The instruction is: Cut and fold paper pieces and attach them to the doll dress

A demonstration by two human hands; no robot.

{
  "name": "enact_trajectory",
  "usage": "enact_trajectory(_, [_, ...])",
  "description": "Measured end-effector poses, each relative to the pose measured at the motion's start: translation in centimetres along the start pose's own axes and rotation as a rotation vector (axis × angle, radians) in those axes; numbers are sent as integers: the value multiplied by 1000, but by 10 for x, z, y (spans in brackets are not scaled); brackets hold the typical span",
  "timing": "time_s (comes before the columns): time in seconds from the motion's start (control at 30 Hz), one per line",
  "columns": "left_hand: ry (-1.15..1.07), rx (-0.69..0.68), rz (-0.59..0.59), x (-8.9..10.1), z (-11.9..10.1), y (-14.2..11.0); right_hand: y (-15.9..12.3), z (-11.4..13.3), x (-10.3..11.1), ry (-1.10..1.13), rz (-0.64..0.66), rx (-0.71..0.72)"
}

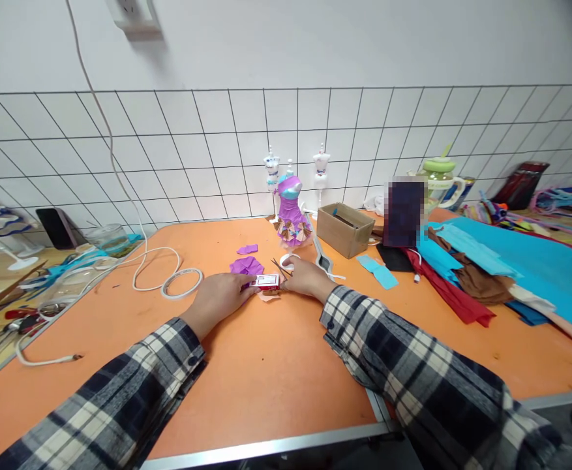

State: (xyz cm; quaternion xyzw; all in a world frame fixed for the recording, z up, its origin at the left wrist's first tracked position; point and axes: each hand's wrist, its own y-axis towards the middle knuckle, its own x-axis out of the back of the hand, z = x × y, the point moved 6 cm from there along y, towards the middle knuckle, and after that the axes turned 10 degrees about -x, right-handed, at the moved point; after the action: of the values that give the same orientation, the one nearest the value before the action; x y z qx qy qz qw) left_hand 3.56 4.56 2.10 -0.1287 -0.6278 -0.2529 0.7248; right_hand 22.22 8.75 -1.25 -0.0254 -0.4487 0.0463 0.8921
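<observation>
A small red and white box (267,282) lies near the middle of the orange table, with the fingers of my left hand (223,297) closed on its left end. At its other side, my right hand (309,277) has its fingers bent round a thin dark two-pronged tool (280,266); scissors or tweezers, I cannot tell which. A pale peach scrap (269,297) shows under the box. Just behind my hands are a crumpled purple piece (246,266), a smaller purple scrap (247,249) and a white roll (289,261), partly hidden by my right hand.
A small dress form in a purple dress (293,212) stands behind my hands, two white forms behind it. To the right are a cardboard box (345,230), a dark upright screen (404,214), a jug (439,183) and coloured fabric (476,261). A white cable (182,284) loops at left.
</observation>
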Motion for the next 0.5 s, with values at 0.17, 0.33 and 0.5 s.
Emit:
enact_trajectory(0.17, [-20, 7, 7, 1, 0, -2, -14, -1, 1, 26, -39, 38])
enact_trajectory(0.33, [-15, -1, 22, 6, -2, -4, -20, -3, 3, 57, -85, 53])
enact_trajectory(0.5, [-103, 86, 29, 3, 9, -2, -25, 4, 8, 120, -167, 125])
